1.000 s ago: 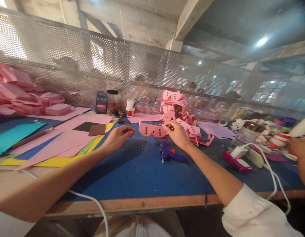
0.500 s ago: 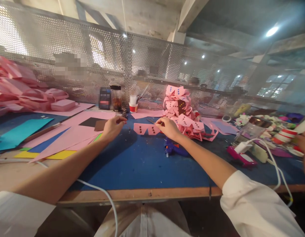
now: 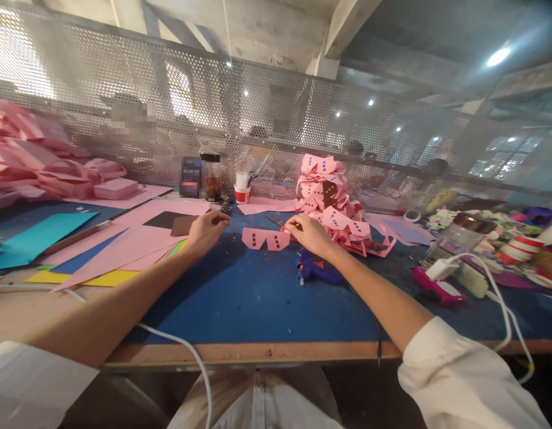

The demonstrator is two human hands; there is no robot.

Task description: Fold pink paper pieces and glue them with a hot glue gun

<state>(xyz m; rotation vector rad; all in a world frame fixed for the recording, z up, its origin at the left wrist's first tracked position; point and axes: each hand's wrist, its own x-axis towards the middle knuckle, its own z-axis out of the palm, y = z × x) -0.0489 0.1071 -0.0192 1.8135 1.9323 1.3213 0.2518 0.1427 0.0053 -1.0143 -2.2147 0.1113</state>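
Note:
A pink paper piece [image 3: 253, 239] with a notch in the middle and dark squares on both halves lies on the blue mat [image 3: 253, 298]. Left of it, my left hand [image 3: 208, 231] hovers with thumb and fingers pinched together; anything between them is too small to make out. To its right, my right hand [image 3: 309, 233] is closed on a thin pointed metal tool [image 3: 274, 221], whose tip points left above the paper. Just below that hand rests a blue glue gun [image 3: 318, 271]. Behind it rises a pile of pink paper pieces [image 3: 323, 185] with dotted marks.
Coloured paper sheets [image 3: 142, 238] and a pink paper heap [image 3: 43, 155] occupy the left. A dark jar [image 3: 212, 179] and a red-and-white cup [image 3: 242, 194] stand at the back. Right are a clear jar [image 3: 458, 238], a magenta holder [image 3: 439, 288] and a white cable [image 3: 503, 298].
My right hand has shifted slightly right, uncovering the right end of the pink paper piece. My left hand stays pinched in nearly the same spot. The view has tilted a little.

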